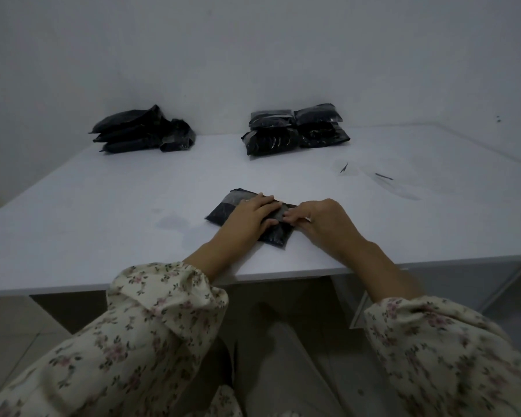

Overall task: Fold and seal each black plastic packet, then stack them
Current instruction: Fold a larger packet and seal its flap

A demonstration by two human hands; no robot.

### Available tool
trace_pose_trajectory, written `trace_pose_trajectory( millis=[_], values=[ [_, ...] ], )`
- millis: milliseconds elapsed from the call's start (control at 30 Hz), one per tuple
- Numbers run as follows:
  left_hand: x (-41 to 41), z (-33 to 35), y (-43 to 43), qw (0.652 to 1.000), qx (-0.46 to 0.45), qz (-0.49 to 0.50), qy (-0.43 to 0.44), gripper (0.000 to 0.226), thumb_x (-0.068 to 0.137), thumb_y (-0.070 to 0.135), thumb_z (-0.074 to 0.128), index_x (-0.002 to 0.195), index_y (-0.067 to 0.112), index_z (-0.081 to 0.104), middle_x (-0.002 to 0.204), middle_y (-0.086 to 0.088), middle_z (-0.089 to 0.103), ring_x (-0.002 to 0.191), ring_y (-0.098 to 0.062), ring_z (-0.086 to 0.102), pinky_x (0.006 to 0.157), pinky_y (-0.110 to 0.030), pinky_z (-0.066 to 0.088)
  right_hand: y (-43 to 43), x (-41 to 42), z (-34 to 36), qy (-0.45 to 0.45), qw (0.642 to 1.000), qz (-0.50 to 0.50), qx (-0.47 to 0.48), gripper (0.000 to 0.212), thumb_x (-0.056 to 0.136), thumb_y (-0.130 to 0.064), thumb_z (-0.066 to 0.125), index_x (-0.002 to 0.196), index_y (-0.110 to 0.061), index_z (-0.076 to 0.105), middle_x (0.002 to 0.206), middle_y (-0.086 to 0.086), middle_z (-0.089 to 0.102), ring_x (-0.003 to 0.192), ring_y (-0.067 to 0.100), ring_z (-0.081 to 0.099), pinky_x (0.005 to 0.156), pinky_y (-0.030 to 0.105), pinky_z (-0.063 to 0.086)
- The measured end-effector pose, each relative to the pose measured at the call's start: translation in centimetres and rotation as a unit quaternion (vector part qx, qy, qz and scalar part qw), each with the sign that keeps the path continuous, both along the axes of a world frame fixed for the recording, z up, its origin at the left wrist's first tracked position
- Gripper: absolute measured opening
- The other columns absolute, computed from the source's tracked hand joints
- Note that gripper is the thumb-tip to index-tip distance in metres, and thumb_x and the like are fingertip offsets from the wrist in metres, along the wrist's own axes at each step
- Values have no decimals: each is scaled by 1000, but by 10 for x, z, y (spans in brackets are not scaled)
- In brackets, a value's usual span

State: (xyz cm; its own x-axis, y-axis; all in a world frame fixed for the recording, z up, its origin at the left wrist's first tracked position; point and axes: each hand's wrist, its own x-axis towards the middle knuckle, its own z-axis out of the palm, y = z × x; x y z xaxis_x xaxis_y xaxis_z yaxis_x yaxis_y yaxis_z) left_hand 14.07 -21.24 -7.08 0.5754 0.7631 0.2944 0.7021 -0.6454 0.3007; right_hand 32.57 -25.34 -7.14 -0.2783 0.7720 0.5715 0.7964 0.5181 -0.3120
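One black plastic packet (223, 210) lies flat on the white table (103, 224), near its front edge. My left hand (250, 216) lies flat on top of the packet with straight fingers pressing it down. My right hand (316, 219) is at the packet's right edge, its fingertips pinching the packet's flap there. Much of the packet is hidden under both hands. A loose pile of black packets (143, 130) sits at the back left. A neater stack of black packets (295, 129) sits at the back centre.
A white wall stands directly behind the table. Clear plastic scraps and thin dark strips (384, 176) lie on the right part of the table. A faint damp smear (172, 221) marks the surface left of the packet.
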Motion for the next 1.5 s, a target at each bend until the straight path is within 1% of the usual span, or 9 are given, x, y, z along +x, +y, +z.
trace_pose_trajectory(
  millis=[300,467,633,900,1000,1133,1267,1367,1500],
  values=[
    [-4,1,1,993,-18,-7,115,44,104,34,24,147,37,25,160,-1,10,147,-18,3,118,-47,6,-15,6,-7,-107,986,-42,-124,36,99,-17,47,133,-27,53,139,-4,51,127,14,50,104,31,40],
    [-4,0,-1,993,-12,13,120,44,104,34,21,148,39,23,160,2,7,147,-17,1,119,-44,4,-26,1,-8,-142,971,-91,-169,40,100,-12,41,137,-25,50,145,-3,45,128,18,48,106,32,38],
    [1,0,-9,993,-30,55,101,45,104,34,20,149,36,20,161,-1,4,147,-19,-1,118,-44,3,-31,-11,-5,94,967,-212,-107,30,94,-4,46,106,-10,72,111,10,69,99,25,62,90,36,48],
    [-6,8,-10,958,-169,56,-224,42,104,21,31,146,18,33,156,-8,24,147,-25,3,119,-43,4,-20,-54,7,75,915,-330,-219,59,95,-58,33,118,-13,63,123,13,49,117,29,38,94,39,31],
    [-13,13,-11,927,-176,66,-324,37,101,12,38,136,17,46,137,-7,43,135,-24,33,114,-41,28,-7,-65,7,228,900,-302,-218,43,89,-52,54,113,-16,61,117,7,58,114,28,47,95,39,39],
    [-22,23,-2,915,-35,264,-303,44,92,18,57,135,23,46,137,-10,38,129,-29,33,108,-37,28,1,-69,15,560,780,-134,-244,26,85,-11,68,110,-9,59,108,9,66,98,20,62,77,26,50],
    [-34,24,6,838,-165,238,-462,79,86,26,69,147,19,20,141,-15,37,124,-26,43,104,-36,37,5,-59,20,653,712,-51,-252,32,80,1,68,110,-7,61,98,5,70,94,17,63,79,25,49],
    [-40,20,9,814,-242,188,-494,67,84,23,71,140,12,36,125,-11,58,105,-21,60,96,-36,48,4,-54,24,691,678,-9,-250,16,84,-2,64,99,-9,64,92,5,70,86,16,64,67,20,51],
    [-41,18,7,776,-286,138,-545,44,84,13,70,124,6,55,114,-12,66,99,-23,66,83,-30,56,6,-54,29,746,618,7,-248,20,89,-26,64,97,-8,68,102,9,71,97,21,66,88,33,53]
  ],
)
